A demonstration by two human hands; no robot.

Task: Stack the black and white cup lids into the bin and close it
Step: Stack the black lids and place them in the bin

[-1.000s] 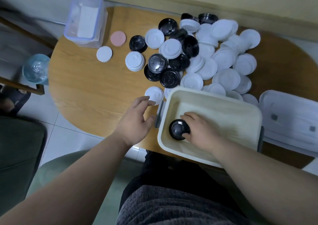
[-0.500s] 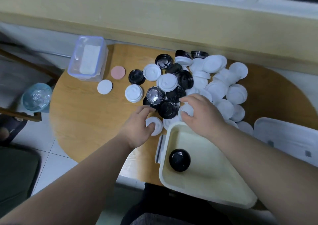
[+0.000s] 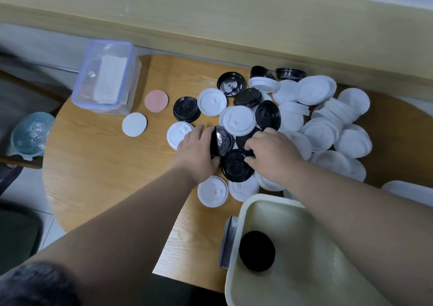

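Observation:
Black and white cup lids lie in a heap on the round wooden table (image 3: 105, 165). My left hand (image 3: 199, 152) grips a black lid (image 3: 222, 141) that is tilted up on its edge at the heap's near left. My right hand (image 3: 273, 157) is beside it, fingers curled onto the rim of another black lid (image 3: 243, 140). A third black lid (image 3: 235, 168) lies flat between the two hands. The cream bin (image 3: 243, 214) stands open at the lower right with one black lid (image 3: 256, 250) on its floor. My right forearm crosses over the bin.
White lids (image 3: 316, 92) fill the table's right side. The bin's white cover (image 3: 407, 192) lies at the right edge. A clear lidless container (image 3: 105, 76), a pink disc (image 3: 156, 100) and a white disc (image 3: 134, 125) sit at the left. A teal bowl (image 3: 30, 132) is off the table.
My right hand left the bin, where a black lid stays, and went to the heap. My left hand moved forward from beside the bin and took hold of a black lid.

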